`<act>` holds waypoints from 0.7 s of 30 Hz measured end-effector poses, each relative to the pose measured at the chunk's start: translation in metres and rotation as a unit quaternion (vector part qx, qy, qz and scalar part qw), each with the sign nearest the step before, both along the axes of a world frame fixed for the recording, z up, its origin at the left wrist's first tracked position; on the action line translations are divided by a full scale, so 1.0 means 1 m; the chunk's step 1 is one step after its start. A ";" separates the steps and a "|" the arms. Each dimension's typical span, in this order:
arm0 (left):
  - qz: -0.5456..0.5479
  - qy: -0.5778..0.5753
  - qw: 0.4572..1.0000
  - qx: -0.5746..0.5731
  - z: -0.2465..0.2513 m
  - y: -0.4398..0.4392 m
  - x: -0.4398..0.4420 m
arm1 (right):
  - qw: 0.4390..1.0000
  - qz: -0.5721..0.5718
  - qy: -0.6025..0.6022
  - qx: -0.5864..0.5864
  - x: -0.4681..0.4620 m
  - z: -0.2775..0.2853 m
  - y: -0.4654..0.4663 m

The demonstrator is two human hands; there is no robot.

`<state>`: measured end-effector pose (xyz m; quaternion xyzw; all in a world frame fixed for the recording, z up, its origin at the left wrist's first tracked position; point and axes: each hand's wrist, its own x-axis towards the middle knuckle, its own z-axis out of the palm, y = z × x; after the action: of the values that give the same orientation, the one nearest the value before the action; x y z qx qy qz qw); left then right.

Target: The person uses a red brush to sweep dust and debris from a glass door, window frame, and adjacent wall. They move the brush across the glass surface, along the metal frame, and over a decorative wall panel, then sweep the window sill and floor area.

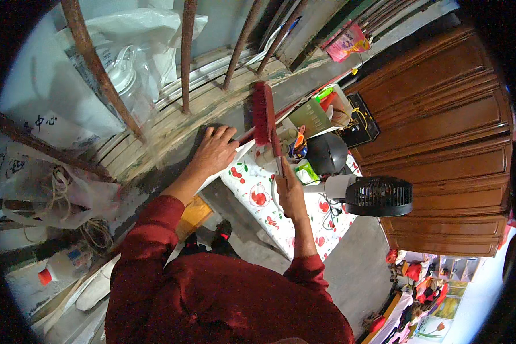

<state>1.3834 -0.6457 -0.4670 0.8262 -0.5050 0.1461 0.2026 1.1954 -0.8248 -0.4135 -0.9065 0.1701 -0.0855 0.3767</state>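
Observation:
My right hand (291, 195) is closed around the handle of a long red bristle brush (264, 114). The brush head points away from me, beside the weathered wooden window sill (167, 129). Below the brush is a table with a white cherry-print tablecloth (258, 210). My left hand (218, 148) holds nothing, its fingers a little apart, back upward, by the table's far left corner and the wall under the sill. Whether its fingertips touch either is hard to tell.
Rusty bars (187, 56) rise from the sill, with plastic bags (133, 73) behind them. On the table are a small fan (378, 195), a black rounded object (327, 152), a green packet (307, 173) and a box of odds and ends (337, 105). A brown wooden cabinet (438, 142) stands at right.

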 end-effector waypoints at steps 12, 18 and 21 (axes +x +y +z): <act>0.003 0.034 0.999 -0.040 0.000 0.000 0.000 | 0.998 0.008 -0.046 -0.045 0.007 -0.019 -0.007; 0.056 0.059 0.992 -0.097 0.009 -0.004 -0.048 | 0.989 -0.033 -0.027 0.141 -0.017 0.012 -0.003; -0.023 0.101 0.976 -0.191 0.001 -0.012 -0.103 | 0.984 -0.061 -0.053 0.158 -0.001 0.013 -0.009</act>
<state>1.2806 -0.6575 -0.4657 0.7709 -0.4635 0.1513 0.4099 1.1946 -0.8342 -0.4010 -0.8179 0.2163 -0.1286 0.5174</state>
